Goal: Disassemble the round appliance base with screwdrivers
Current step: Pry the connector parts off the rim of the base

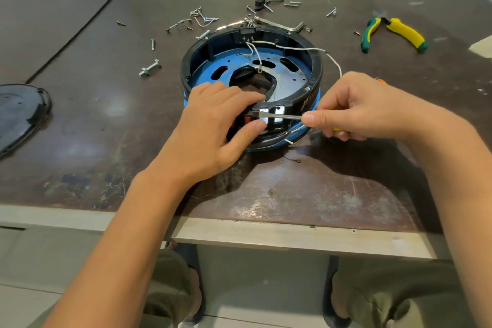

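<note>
The round appliance base (318, 69), a black ring over a blue plate, sits in the middle of the desk (292, 194), near its front edge. The left hand (221, 125) grips its near wall, fingers (239, 93) curled over the rim and thumb pressed on the outside. The right hand (354, 109) pinches a screwdriver (279, 116), whose flat tip lies against the wall beside that thumb.

Behind the base lie scattered screws (197, 17), a bent metal key (282, 24) and a small black part (259, 3). A bolt (150, 68) rests to the left, and green-and-yellow pliers (394, 33) lie well apart on the right. A white wire (298, 48) crosses the ring and runs behind the right hand. A black cover (21, 114) lies at the left.

The desk is dark brown, scratched and worn, with a pale metal strip (292, 237) along its front. Light floor shows below, with the person's knees in olive cloth.

The left hand hides much of the near wall. The screwdriver's handle is almost wholly covered, only a bit of yellow showing. The black cover is cut off by the picture's edge.
</note>
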